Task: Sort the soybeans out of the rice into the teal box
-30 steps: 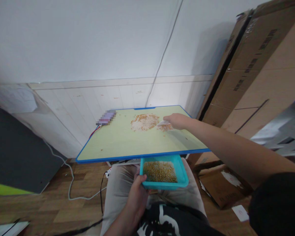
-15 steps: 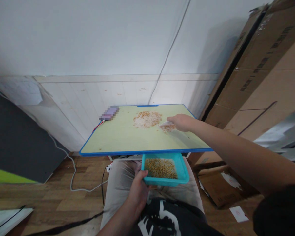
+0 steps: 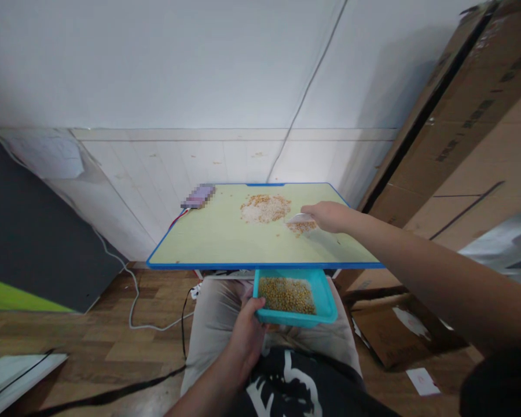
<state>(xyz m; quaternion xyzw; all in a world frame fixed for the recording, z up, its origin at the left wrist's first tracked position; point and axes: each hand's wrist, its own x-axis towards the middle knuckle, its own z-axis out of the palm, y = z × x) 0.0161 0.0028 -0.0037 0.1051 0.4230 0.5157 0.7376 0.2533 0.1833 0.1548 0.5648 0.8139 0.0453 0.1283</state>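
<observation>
My left hand [image 3: 246, 336] grips the near left corner of a teal tray [image 3: 325, 310] filled with yellow beans [image 3: 287, 293], held over my lap just under the table's front edge. My right hand [image 3: 330, 216] reaches over the pale green table [image 3: 217, 240] and holds a small white scoop-like piece [image 3: 298, 218], its fingers closed round it. The scoop rests beside a small heap of beans [image 3: 303, 227]. A larger pile of mixed white grains and beans [image 3: 264, 208] lies just left of it near the table's far edge.
A blurred purple object [image 3: 198, 196] sits at the table's far left corner with a red and white cable [image 3: 132, 289] running to the wooden floor. Large cardboard boxes [image 3: 469, 133] lean on the right. A dark panel [image 3: 21, 243] stands at the left.
The view has shifted slightly, so table and hands sit a little further right and lower. My right hand stays at the small bean heap; my left hand keeps holding the tray.
</observation>
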